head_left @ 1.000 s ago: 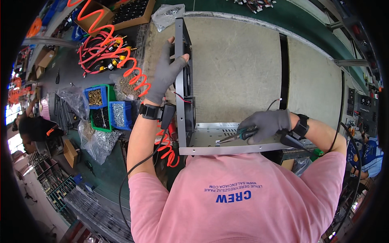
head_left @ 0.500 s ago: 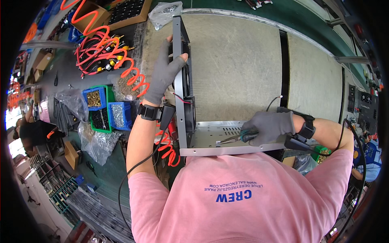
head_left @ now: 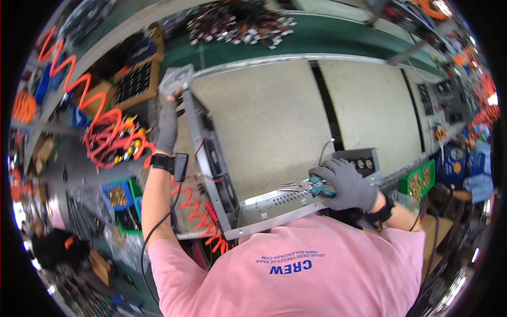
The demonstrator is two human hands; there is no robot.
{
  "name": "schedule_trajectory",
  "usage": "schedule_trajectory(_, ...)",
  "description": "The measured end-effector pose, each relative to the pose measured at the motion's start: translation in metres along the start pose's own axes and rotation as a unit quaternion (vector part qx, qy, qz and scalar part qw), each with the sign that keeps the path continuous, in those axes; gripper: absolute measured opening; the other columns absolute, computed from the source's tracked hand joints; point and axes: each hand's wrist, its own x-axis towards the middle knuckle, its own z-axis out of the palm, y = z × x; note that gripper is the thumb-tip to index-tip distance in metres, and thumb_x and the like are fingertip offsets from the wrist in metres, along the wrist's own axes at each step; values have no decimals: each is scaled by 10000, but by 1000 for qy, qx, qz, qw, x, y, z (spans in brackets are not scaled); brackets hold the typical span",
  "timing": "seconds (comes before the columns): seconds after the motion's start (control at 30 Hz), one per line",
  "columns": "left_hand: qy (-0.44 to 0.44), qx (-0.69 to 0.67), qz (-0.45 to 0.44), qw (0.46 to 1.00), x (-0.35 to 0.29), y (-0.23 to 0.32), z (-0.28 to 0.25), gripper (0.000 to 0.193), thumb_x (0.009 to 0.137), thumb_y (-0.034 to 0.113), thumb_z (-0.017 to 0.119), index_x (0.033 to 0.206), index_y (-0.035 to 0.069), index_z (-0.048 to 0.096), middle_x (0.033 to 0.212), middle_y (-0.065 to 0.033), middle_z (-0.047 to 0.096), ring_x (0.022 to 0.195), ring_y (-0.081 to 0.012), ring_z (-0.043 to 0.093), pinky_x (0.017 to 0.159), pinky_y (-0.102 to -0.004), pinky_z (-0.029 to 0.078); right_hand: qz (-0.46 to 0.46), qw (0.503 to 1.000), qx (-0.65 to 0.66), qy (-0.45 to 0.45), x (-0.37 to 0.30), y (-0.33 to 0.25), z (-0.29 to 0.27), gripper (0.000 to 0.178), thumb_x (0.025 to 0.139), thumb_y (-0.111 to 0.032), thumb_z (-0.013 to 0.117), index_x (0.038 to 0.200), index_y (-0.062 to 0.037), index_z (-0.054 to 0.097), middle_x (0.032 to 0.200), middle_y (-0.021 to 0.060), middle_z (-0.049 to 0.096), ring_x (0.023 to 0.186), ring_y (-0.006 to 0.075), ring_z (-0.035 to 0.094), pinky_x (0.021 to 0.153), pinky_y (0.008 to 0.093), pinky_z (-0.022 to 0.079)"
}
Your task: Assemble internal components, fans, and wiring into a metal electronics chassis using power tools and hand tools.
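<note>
A grey sheet-metal chassis lies against my pink shirt, its long side panel carrying black fan-like parts and thin wires. My gloved left hand reaches along the outside of that panel. Its bare fingertips are beside the panel's far corner and a clear plastic bag; blur hides whether they grip anything. Over the chassis's slotted floor, my gloved right hand is closed on pliers with teal-and-black handles, jaws pointing left. A thin dark cable with a white plug rises beside this hand.
Pale boards form the worktop. At left are an orange coiled hose, tangled red hoses, a box of black parts and a blue screw bin. A green bin stands right; connector wires lie beyond.
My left hand has left its hold on the panel and moved outward beside the bag. The chassis appears turned in the view, which has shifted. My right hand still holds the pliers.
</note>
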Motion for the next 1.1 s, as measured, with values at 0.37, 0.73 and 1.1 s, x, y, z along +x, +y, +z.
schedule_trajectory(0.37, -244, -297, -103, 918, 67, -28, 18, 583, 912, 521, 221, 509, 110, 315, 468, -3, 279, 463, -137, 276, 457, -275, 238, 269, 837, 298, 373, -99, -26, 135, 435, 665, -149, 609, 1051, -22, 456, 797, 104, 502, 679, 194, 498, 619, 306, 422)
schedule_trajectory(0.73, 29, -316, 65, 946, -81, 132, 0, 557, 883, 509, 352, 550, 67, 414, 548, 11, 382, 527, -113, 358, 506, -251, 297, 218, 689, 553, 415, -19, 53, 155, 347, 767, -191, 585, 1044, -41, 439, 782, 18, 498, 680, 94, 486, 564, 242, 412)
schedule_trajectory(1.1, 54, 402, 380, 831, -208, 157, 131, 396, 808, 400, 494, 653, 36, 516, 607, -103, 465, 610, -289, 477, 608, -368, 362, 352, 699, 570, 251, -46, 124, 186, 423, 715, -309, 634, 981, -11, 494, 718, 60, 548, 544, 144, 511, 500, 282, 436)
